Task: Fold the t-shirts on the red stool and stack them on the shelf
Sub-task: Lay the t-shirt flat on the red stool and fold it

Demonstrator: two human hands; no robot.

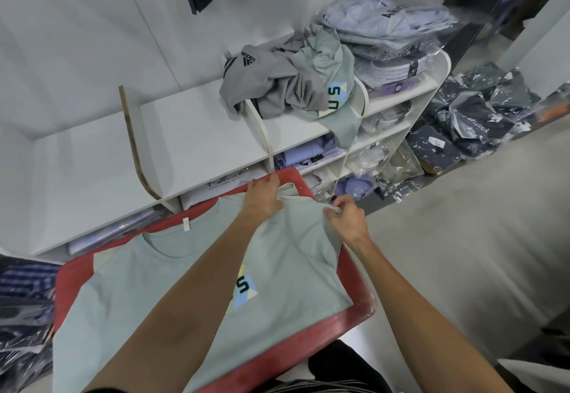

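A pale green t-shirt (129, 294) with a blue and yellow print lies spread face up on the red stool (357, 309), neck to the left. My left hand (263, 195) presses down on the shirt's far edge near a sleeve. My right hand (347, 216) pinches the sleeve's hem at the stool's far right corner and lifts it a little. On the white shelf (191, 133) behind lies a crumpled heap: a grey t-shirt (271, 84) with a black logo and another pale green t-shirt (333, 62).
Bagged shirts (391, 31) are piled at the shelf's right end, with more folded shirts in the compartments below. Dark bagged clothes (472, 115) lie on the floor to the right and at the lower left. Clothes hang above.
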